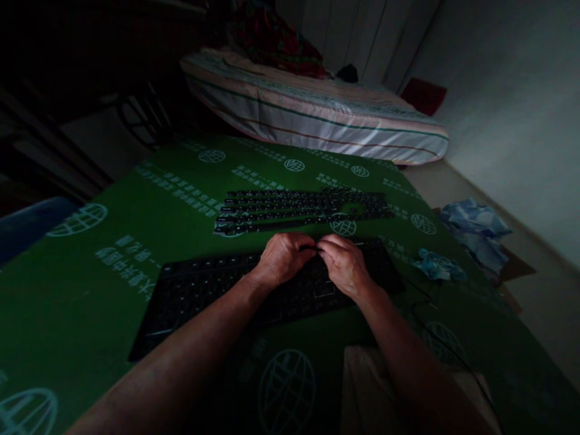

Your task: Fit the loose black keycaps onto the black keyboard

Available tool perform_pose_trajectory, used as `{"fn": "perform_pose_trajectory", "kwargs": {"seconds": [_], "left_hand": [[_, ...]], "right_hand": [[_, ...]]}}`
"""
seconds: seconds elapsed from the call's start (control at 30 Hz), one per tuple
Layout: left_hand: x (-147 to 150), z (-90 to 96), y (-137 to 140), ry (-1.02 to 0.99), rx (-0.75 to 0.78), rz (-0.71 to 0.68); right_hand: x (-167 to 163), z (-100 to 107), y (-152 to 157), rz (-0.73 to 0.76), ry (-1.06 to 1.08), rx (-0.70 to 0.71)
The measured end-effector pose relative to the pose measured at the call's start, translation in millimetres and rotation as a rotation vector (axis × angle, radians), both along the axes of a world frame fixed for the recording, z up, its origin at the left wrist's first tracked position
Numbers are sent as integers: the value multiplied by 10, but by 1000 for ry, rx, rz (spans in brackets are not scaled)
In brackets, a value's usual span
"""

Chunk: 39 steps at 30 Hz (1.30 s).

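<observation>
A black keyboard base (181, 296) lies across the green table, and many of its key positions look bare of caps. Beyond it, loose black keycaps (272, 208) are set out in rows, with a gap toward the right side. Above the keyboard's back edge, my left hand (285, 257) and my right hand (342, 263) meet fingertip to fingertip. Both are closed in a pinch on a small dark piece (316, 247) between them. It has the size of a keycap, but the fingers hide most of it.
A cable (446, 347) runs from the keyboard along the right of the green table (113, 320). Crumpled blue cloth or paper (437, 264) lies near the right edge. A light brown cloth or card (362, 386) is under my right forearm. A bed (326, 121) stands behind.
</observation>
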<state>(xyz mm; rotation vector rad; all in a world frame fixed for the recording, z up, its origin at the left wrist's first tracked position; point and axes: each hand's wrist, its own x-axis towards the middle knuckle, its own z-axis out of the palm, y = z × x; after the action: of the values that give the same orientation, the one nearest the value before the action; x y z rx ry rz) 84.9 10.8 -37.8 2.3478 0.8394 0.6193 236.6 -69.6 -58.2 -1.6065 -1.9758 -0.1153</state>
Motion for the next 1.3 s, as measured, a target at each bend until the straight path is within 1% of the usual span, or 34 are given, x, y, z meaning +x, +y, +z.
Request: {"fn": "perform_pose_trajectory", "kwargs": {"seconds": [0.13,0.33,0.57,0.87,1.13,1.3], "left_hand": [[7,12,-5,0,-29,10],[18,22,-24,-9,-18,18],[18,-5,-4,-13,-3,7],[6,15,-11,22,117,-53],[4,-21,18,-13,46,-54],[14,11,8,1,41,-52]], "right_hand": [[4,44,-8,7,-71,-35],[11,62,-11,4,-157,-45],[43,39,2,27,-55,-30],[68,12,4,46,-2,-41],[72,16,9,44,3,-36],[60,37,-3,38,-24,-49]]}}
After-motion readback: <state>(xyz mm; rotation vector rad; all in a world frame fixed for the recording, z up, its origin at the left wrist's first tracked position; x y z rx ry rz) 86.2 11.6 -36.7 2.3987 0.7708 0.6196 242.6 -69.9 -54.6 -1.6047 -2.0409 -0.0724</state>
